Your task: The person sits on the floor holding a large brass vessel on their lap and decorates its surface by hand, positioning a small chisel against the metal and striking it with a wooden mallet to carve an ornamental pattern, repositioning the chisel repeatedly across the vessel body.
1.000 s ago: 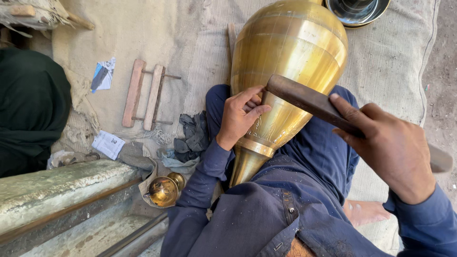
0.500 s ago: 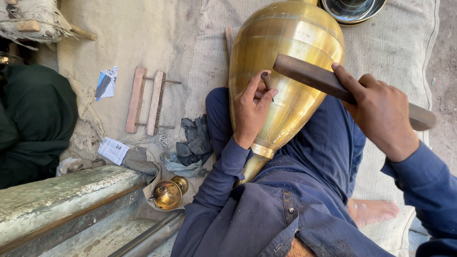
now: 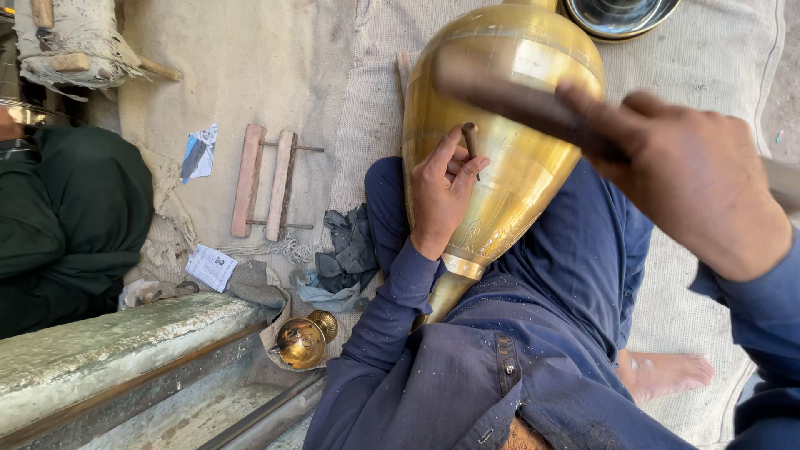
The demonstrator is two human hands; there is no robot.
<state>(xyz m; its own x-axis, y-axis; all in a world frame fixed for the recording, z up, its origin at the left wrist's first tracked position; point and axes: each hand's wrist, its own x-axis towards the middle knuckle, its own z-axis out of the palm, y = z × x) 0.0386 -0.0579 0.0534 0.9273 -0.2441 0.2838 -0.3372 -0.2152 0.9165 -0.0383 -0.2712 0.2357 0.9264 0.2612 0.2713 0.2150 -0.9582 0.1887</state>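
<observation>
A large brass vase (image 3: 508, 142) lies across the person's lap on blue trousers, its narrow neck pointing toward them. The right hand (image 3: 692, 179), blurred, grips a dark wooden mallet (image 3: 508, 96) raised above the vase. The left hand (image 3: 442, 192) rests on the brass, fingers pinching a small punch (image 3: 471, 137) against it. A small brass cup (image 3: 302, 342) lies near the stone ledge (image 3: 108, 342).

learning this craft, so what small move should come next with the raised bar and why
Probably bring the wooden bar in the right hand down onto the small punch, since the left hand holds its tip against the brass vessel and the bar is lifted above it.
</observation>
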